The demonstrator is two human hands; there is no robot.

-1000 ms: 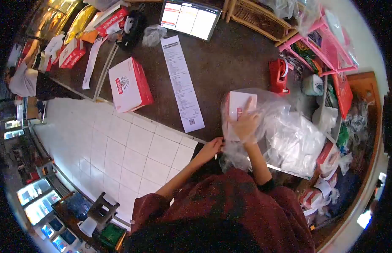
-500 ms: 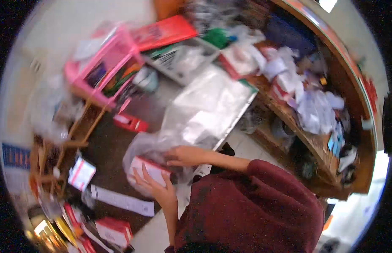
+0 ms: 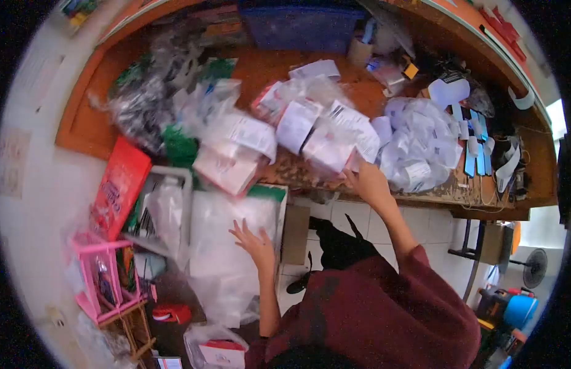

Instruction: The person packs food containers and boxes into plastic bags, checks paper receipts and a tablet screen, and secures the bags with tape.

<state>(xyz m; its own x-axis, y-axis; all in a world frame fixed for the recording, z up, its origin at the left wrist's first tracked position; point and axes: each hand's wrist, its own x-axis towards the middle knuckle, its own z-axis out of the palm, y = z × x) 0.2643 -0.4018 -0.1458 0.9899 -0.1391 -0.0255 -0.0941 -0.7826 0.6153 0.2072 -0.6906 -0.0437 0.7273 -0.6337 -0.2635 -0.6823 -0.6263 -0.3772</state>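
My right hand (image 3: 370,183) reaches to the shelf's front edge, its fingers closed on the corner of a plastic-wrapped box (image 3: 327,147) with paper labels around it. My left hand (image 3: 256,245) is spread, fingers apart, over a stack of clear plastic bags (image 3: 227,227); I cannot tell if it touches them. Above that hand lies another white-and-red box (image 3: 227,167) with a label on top. A white-and-red box (image 3: 223,355) in a clear bag rests at the bottom of the view, apart from both hands.
Crumpled plastic and labels (image 3: 421,141) lie along the wooden shelf (image 3: 273,67), with a blue bin (image 3: 298,27) behind. Left are a grey tray (image 3: 184,227), a red packet (image 3: 119,187), a pink rack (image 3: 107,280) and a red tape dispenser (image 3: 172,313). A fan (image 3: 534,267) stands at right.
The view has turned toward the shelf. Both hands have left the bagged box on the dark table; the right is now at a wrapped box on the shelf, the left over the plastic bags.
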